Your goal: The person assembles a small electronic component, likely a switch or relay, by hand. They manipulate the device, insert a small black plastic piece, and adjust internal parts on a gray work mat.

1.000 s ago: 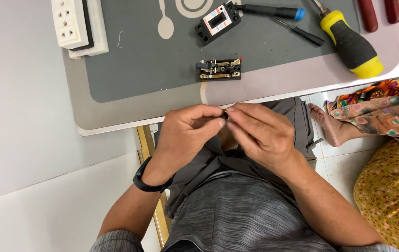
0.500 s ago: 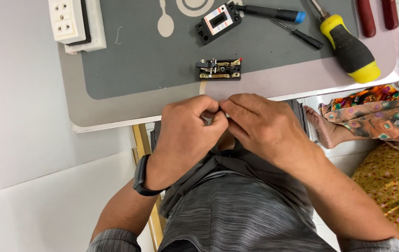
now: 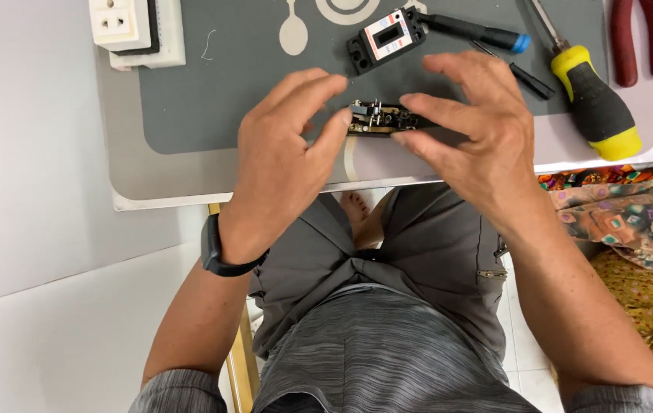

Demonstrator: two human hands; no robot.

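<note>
A small black electrical part with metal screws (image 3: 377, 118) lies on the grey mat (image 3: 212, 99) near the table's front edge. My left hand (image 3: 284, 157) is spread over the mat, its thumb tip touching the part's left end. My right hand (image 3: 472, 130) comes in from the right, and its forefinger and thumb close around the part's right end, which they hide. A black band sits on my left wrist.
On the mat lie a white socket block (image 3: 124, 27), a black module with a white and red face (image 3: 384, 37), a blue-tipped screwdriver (image 3: 479, 32), a yellow and black screwdriver (image 3: 594, 111) and red pliers (image 3: 636, 38). Patterned fabric (image 3: 625, 222) is at the right.
Both hands have risen from my lap, where they were pinched together, to the part on the mat. Their fingers have spread apart.
</note>
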